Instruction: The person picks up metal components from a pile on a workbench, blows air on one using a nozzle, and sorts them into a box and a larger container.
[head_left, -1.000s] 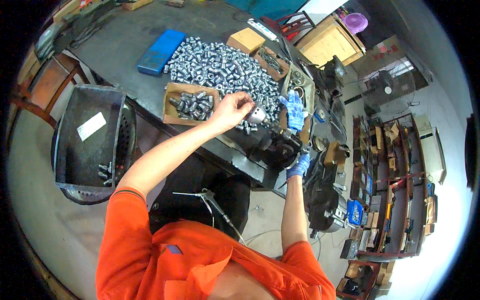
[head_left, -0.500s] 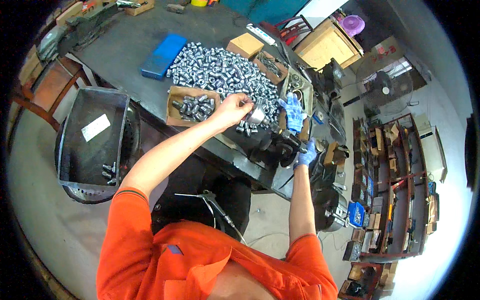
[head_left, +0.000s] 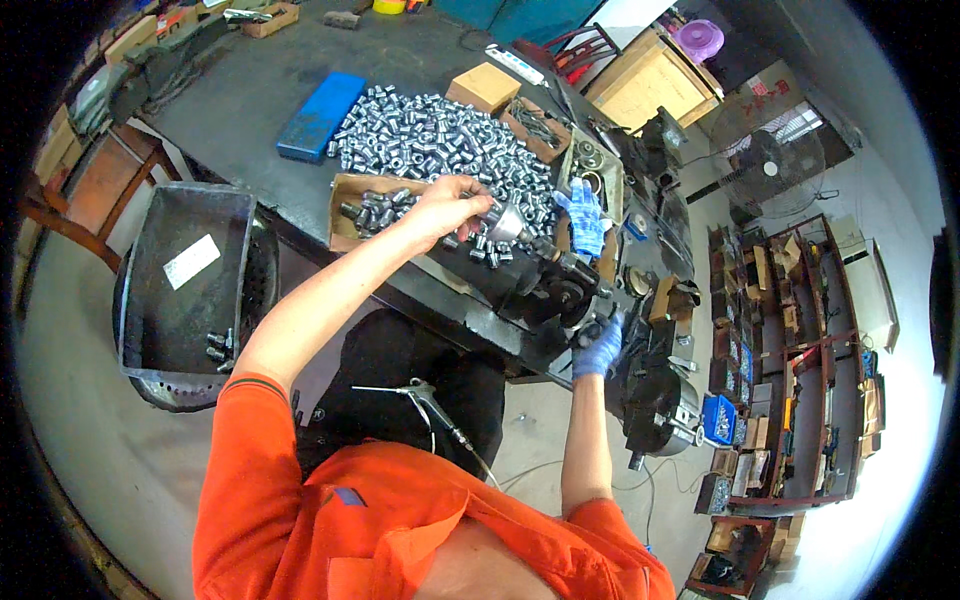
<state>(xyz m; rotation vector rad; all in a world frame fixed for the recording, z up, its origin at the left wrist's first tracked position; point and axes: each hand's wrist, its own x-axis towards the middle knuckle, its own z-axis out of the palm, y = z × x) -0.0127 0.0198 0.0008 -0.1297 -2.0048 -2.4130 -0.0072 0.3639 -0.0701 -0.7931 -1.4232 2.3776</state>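
My bare left hand [head_left: 455, 208] is closed in a pinch at the nose of a silver metal chuck [head_left: 503, 222]. Whatever its fingertips grip is mostly hidden by the fingers. The chuck sits on a dark bench machine [head_left: 545, 285] at the table's front edge. My right hand [head_left: 598, 350], in a blue glove, is closed around a dark handle at the machine's right end; the fingers partly cover it. Beside the left hand stands an open cardboard box [head_left: 345, 230] of metal fittings [head_left: 375, 212]. Behind it spreads a large heap of short shiny fittings [head_left: 430, 140].
A blue case [head_left: 322, 115], a closed carton [head_left: 483, 87] and a spare blue glove [head_left: 583, 215] lie around the heap. At left is a black tray [head_left: 150, 320] with a few fittings. An air gun [head_left: 425, 395] rests over my lap. Shelves [head_left: 790, 370] stand at right.
My right hand has moved down and slightly left, with the handle, toward me. My left hand has shifted slightly left and stays pinched at the chuck.
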